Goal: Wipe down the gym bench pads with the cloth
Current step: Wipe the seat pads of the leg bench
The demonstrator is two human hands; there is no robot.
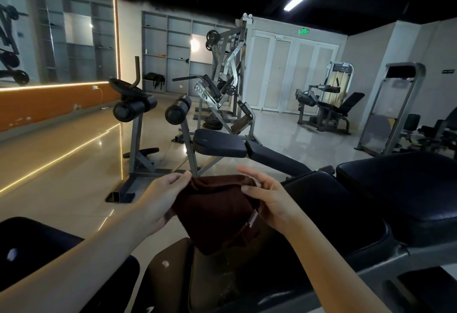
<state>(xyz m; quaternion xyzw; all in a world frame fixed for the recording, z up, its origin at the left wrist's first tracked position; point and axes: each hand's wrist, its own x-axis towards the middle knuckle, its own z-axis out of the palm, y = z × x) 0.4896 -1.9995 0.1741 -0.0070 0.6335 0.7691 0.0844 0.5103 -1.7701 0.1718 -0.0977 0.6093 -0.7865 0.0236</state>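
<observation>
"Cloth check: brown, bunched, held up between my hands, near centre. I cannot tell whether its low end touches anything."

"Grip?"

"Left hand has its fingers curled round the left edge, and right hand pinches the top right edge. Both are grasping it."

"Then fold it flat before you go down. A wad wipes with one ridge only."

"Agreed. I would make a flat face under one palm and start on the near pad to the right. Then I'd press evenly and stroke in overlapping lanes toward its edge. The far bench can wait."
</observation>
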